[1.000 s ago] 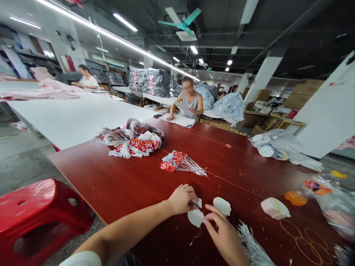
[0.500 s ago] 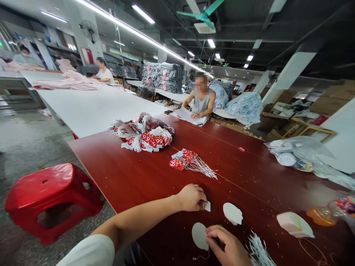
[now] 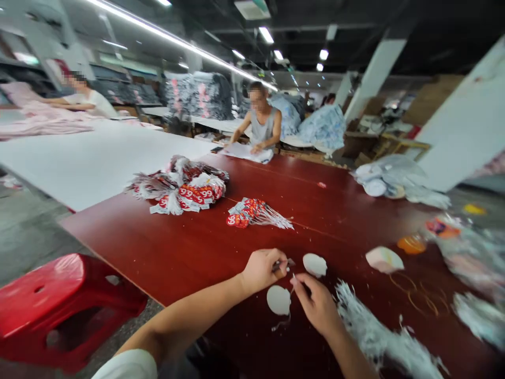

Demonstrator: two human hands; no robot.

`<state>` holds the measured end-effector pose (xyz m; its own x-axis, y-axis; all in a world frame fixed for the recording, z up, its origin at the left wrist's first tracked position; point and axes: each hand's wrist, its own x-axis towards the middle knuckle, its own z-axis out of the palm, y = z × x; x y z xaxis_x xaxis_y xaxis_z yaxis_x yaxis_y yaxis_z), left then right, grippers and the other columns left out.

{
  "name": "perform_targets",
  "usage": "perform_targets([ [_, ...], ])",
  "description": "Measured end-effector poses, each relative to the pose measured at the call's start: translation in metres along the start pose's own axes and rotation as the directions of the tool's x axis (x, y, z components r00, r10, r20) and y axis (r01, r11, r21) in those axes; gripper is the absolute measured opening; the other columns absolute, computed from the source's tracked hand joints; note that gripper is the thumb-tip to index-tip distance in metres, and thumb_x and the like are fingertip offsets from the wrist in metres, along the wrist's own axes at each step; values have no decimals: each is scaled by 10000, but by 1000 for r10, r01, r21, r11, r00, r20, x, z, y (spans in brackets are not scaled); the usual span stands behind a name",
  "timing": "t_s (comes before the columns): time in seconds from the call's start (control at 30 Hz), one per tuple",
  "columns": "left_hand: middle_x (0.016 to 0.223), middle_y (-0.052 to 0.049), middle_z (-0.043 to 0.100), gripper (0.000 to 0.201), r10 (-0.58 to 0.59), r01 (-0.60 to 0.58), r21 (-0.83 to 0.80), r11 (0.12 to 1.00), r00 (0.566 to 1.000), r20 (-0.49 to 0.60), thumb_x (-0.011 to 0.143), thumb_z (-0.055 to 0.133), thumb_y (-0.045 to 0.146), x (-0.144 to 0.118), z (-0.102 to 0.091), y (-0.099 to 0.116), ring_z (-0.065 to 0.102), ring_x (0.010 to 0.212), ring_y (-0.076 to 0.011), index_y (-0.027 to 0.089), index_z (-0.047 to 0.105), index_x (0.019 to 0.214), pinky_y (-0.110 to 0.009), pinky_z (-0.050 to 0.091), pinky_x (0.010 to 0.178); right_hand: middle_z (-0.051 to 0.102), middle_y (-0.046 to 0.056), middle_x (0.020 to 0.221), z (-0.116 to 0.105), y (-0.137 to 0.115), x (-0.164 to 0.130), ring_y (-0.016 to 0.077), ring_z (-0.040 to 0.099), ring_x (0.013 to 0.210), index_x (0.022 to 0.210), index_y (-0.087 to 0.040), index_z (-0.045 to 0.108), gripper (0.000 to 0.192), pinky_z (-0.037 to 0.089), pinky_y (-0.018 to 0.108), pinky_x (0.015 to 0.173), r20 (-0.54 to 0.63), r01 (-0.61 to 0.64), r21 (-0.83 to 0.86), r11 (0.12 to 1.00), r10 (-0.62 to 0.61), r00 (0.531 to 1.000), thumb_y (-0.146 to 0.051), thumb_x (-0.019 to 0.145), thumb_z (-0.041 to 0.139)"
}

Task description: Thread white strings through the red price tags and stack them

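Near the table's front edge, my left hand (image 3: 265,269) is closed in a pinch on a small card (image 3: 291,262), which shows partly past its fingertips. Close beside it, the thumb and fingers of my right hand (image 3: 317,305) pinch a thin string. Just below the fingertips, a round white tag (image 3: 278,300) lies on the dark red table (image 3: 189,247), with string along its right side. A stack of white tags (image 3: 314,265) is behind my right hand. To the right stretches a bundle of white strings (image 3: 371,326).
Farther back lie a bunch of red tags with strings (image 3: 252,212) and a larger tag pile (image 3: 189,189). Right are another tag stack (image 3: 384,259), rubber bands (image 3: 422,295) and plastic bags (image 3: 390,176). A red stool (image 3: 67,305) stands left. Across the table, a person (image 3: 262,123) handles white cloth.
My right hand has moved up from the round tag to meet my left hand, their fingertips now close together. The view has turned right, showing more of the string bundle.
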<state>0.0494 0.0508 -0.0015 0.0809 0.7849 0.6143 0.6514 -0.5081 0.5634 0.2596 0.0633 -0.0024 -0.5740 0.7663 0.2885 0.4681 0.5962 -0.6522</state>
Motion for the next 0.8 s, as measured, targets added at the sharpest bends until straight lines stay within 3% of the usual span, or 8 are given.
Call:
perform_targets([
  [0.17,962,-11,724,48,-51,60,-120,991,996,72,926,589,223,-3,7,10,686,833,-131,207,600,971,-225,520,745,663,9,758,-8,-4,3,171,598,694,832,-214,586,252,365,266,668,-99,-116,-175,978,100,990,-309,1004,428],
  [0.4,923,-11,728,73,90,-88,-24,996,991,104,956,578,233,-5,11,10,697,802,-127,209,631,1001,-210,522,698,628,-15,679,-7,-13,0,132,550,614,731,-206,544,231,266,272,595,-209,-145,-320,936,80,975,-249,951,488],
  [0.63,884,-1,719,59,135,-144,87,986,986,99,954,578,215,-3,12,13,697,758,-115,203,627,984,-194,507,658,632,-11,673,-4,-15,2,133,534,599,706,-204,570,183,257,300,581,-252,-197,-289,937,124,960,-199,888,553],
  [0.8,910,6,731,99,154,-176,115,978,971,184,974,566,254,-5,7,21,710,788,-135,223,657,996,-209,522,706,693,25,749,-7,-23,-2,170,572,651,730,-217,630,150,324,303,596,-207,-241,-256,936,190,960,-220,872,581],
])
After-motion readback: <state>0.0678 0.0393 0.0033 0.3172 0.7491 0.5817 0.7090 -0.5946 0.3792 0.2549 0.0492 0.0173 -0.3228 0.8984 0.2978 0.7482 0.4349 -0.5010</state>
